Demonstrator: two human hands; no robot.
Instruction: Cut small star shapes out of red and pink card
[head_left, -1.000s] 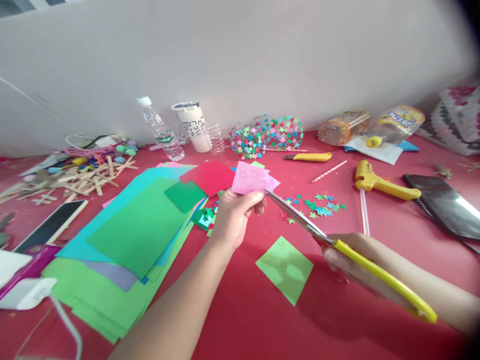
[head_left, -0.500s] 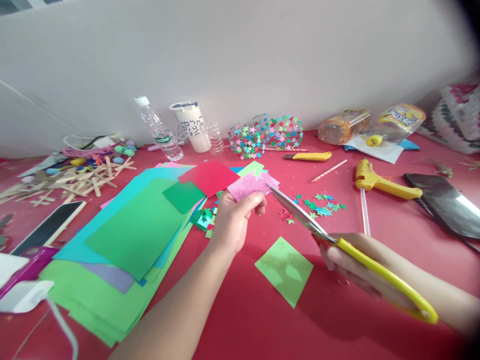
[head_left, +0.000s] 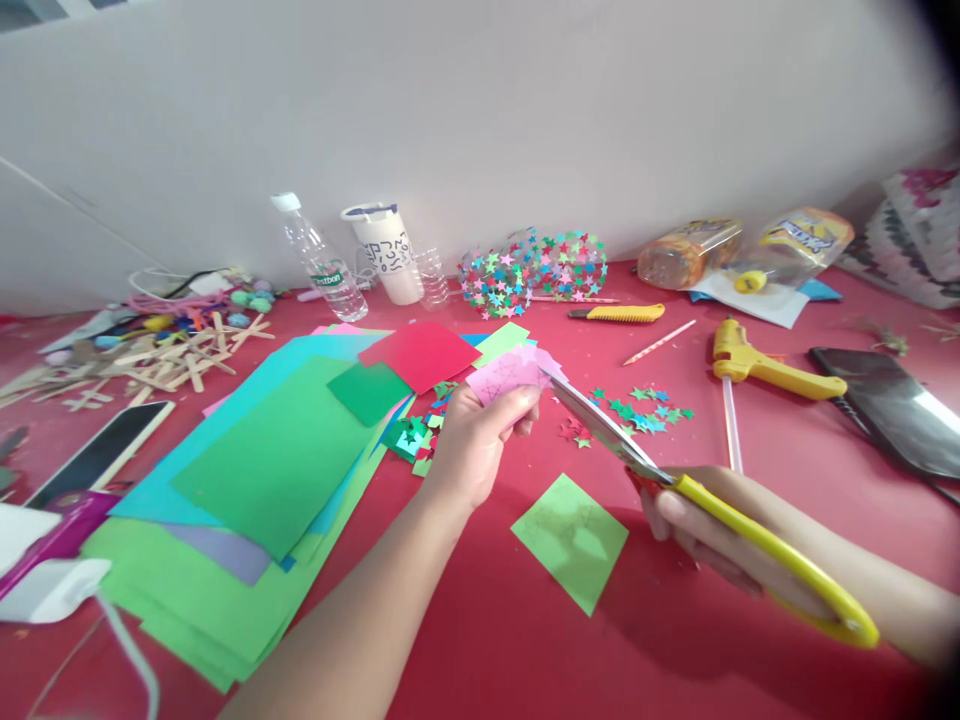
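The hands are apart: above the red tabletop (head_left: 487,650), the left hand (head_left: 471,445) pinches a pink paper (head_left: 501,376) bearing drawn stars, while the right hand (head_left: 701,540) grips yellow-handled scissors (head_left: 742,525), blade tips at the paper's right edge. A light green square (head_left: 571,543) lies nearer; small cut stars (head_left: 654,423) lie beyond the blades.

1. The left forearm (head_left: 367,600) slanted up from the bottom edge of the view, bare, toward the middle.
2. The left hand (head_left: 472,445) was pinched closed, its thumb (head_left: 514,405) stretched on top toward the right, other fingers (head_left: 528,424) bent beneath.
3. The right forearm (head_left: 877,585), also bare, reached in from the right edge.
4. The right hand (head_left: 705,520) was curled in a grip, nearer the viewer than the left and well apart from it.
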